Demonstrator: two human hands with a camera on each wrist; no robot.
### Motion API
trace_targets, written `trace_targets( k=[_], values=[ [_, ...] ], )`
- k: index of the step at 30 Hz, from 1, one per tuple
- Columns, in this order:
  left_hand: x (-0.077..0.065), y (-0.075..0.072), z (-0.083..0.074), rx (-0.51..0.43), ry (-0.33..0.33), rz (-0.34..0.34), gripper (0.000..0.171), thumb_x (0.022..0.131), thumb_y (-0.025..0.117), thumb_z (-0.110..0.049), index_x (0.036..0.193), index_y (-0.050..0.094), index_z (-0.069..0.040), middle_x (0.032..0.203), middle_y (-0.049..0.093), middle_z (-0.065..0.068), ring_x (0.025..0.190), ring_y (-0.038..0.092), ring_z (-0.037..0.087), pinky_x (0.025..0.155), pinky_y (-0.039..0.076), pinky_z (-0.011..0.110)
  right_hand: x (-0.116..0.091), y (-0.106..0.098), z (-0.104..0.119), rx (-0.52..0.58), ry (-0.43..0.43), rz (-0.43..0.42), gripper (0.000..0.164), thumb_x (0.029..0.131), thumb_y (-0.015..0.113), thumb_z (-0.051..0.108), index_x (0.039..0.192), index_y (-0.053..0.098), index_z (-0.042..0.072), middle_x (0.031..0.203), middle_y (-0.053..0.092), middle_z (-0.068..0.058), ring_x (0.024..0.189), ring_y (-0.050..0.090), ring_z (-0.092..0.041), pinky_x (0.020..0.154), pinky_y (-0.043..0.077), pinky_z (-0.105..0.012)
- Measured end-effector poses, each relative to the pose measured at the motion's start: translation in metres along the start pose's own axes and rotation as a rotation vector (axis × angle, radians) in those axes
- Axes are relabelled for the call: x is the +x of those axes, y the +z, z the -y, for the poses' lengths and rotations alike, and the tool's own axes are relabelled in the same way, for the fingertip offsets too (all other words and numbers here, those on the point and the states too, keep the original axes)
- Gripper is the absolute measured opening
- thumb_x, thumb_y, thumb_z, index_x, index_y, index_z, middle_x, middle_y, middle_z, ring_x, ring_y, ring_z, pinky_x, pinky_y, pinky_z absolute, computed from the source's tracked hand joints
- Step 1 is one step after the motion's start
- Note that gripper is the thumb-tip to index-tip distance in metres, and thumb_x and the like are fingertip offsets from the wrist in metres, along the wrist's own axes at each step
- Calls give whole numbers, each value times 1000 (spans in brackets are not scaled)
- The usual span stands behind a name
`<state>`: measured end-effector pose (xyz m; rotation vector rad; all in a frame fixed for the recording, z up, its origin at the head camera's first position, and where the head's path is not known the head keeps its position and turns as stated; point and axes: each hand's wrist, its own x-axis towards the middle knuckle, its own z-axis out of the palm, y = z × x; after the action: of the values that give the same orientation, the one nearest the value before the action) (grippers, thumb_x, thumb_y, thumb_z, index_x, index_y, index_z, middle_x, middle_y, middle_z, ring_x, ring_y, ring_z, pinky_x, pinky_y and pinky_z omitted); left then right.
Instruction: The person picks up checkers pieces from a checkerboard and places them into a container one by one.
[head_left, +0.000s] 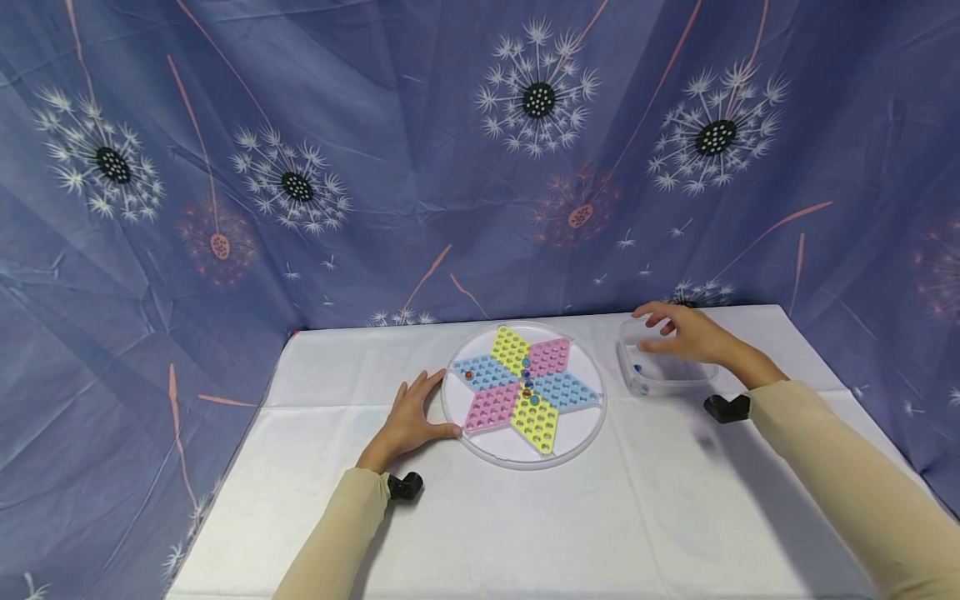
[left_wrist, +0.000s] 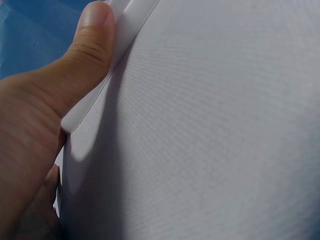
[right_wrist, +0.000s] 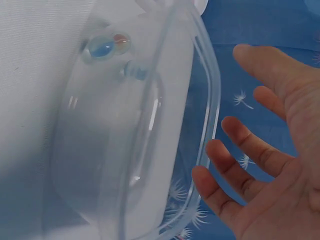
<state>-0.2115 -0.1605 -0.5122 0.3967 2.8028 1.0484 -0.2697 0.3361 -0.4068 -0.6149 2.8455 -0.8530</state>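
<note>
A round white Chinese checkers board (head_left: 577, 429) with a pink, yellow and blue star lies on the table. Several glass marbles (head_left: 534, 400) sit in a line near its centre, and one reddish marble (head_left: 468, 375) sits in the left blue point. My left hand (head_left: 408, 423) rests at the board's left edge, its thumb (left_wrist: 95, 45) on the rim in the left wrist view. Above a clear plastic box (head_left: 678, 385) hovers my right hand (head_left: 693, 335), fingers spread and nothing held. A few marbles (right_wrist: 102, 47) lie at one end of that box.
A white cloth (head_left: 570, 525) covers the table. Behind it hangs a blue curtain (head_left: 420, 150) with dandelion prints, close to the board and the box. Each wrist wears a small black camera (head_left: 406, 486).
</note>
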Motion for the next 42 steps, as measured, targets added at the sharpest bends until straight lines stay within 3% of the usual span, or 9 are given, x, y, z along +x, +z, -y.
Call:
trace_targets(
  k=[7,17,30,42],
  values=[
    [0,0,0,-2,6,-2,114,68,95,-46,161,36,-17,167,27,19,157,16,35,128,0,53,1,-9,9,16,-18,0,68,96,75,31,152,42,10,131,60,-26,115,62,-45,86,59,-55],
    [0,0,1,1,10,-6,114,68,95,-46,161,36,-17,166,28,19,157,16,35,128,0,52,5,-11,23,10,-43,0,74,95,76,35,155,39,16,132,61,-23,116,62,-40,92,55,-59],
    [2,0,0,16,12,1,114,69,94,-46,161,35,-14,166,31,15,157,17,32,129,-1,50,18,-2,38,33,-89,10,75,93,78,33,155,40,17,131,61,-21,117,61,-44,90,55,-56],
    [1,0,0,20,13,4,113,70,94,-45,161,35,-14,166,32,15,157,17,31,129,-1,50,39,15,57,36,-106,38,74,92,80,28,154,43,18,132,62,-20,114,62,-36,93,56,-56]
  ],
)
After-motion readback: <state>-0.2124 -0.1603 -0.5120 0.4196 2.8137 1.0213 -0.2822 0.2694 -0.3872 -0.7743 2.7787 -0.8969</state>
